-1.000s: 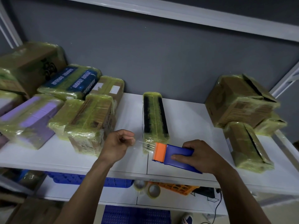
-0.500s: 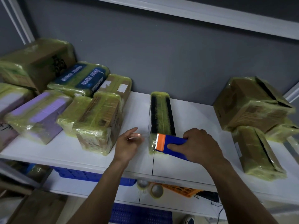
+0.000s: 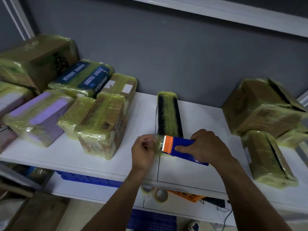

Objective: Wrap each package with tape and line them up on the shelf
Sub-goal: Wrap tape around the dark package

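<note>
A narrow black package wrapped in yellowish tape stands on edge in the middle of the white shelf. My right hand grips a blue tape dispenser with an orange cutter end, held against the package's near end. My left hand is just left of the cutter and pinches the clear tape end between curled fingers. The package's near end is hidden behind the dispenser.
Several taped packages are stacked at the shelf's left, and more brown taped boxes sit at the right. Tape rolls, an orange crate and a blue crate lie on the lower shelf. A grey wall stands behind.
Both hands moved forward to the black package. The dispenser went from in front of the shelf edge to the package's near end, and my left hand closed in beside the cutter.
</note>
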Demonstrator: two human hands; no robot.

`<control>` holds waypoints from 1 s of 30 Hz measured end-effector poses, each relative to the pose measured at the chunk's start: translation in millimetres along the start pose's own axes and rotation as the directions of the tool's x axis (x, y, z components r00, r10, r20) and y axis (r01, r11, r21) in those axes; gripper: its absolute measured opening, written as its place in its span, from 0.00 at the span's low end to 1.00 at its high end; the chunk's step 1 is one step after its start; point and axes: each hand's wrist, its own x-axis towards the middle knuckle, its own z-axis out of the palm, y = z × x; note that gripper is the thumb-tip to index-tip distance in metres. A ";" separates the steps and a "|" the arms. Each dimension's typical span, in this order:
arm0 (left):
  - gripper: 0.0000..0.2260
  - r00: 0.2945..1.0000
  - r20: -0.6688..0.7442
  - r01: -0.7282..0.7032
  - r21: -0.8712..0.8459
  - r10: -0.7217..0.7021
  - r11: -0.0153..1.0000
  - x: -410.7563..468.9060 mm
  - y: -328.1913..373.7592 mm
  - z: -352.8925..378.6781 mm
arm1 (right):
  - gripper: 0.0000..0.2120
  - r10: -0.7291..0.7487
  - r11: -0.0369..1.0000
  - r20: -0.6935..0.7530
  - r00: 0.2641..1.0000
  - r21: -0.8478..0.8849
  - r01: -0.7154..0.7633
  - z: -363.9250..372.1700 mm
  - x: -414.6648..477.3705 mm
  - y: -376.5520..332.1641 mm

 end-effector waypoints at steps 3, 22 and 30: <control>0.09 0.990 0.101 -0.095 -0.016 0.096 0.995 -14.2 -6.4 2.6 | 0.31 0.002 1.000 -0.011 1.000 0.008 -0.001 2.4 3.3 5.8; 0.18 0.670 0.619 -0.629 0.178 0.411 0.757 56.7 -3.2 -25.4 | 0.26 -0.042 0.995 -0.034 0.999 0.090 0.045 11.5 1.3 20.2; 0.21 0.675 0.590 -0.637 0.165 0.442 0.753 59.9 -3.5 -22.9 | 0.28 -0.025 0.987 -0.077 0.997 0.158 0.036 -11.0 -17.4 33.7</control>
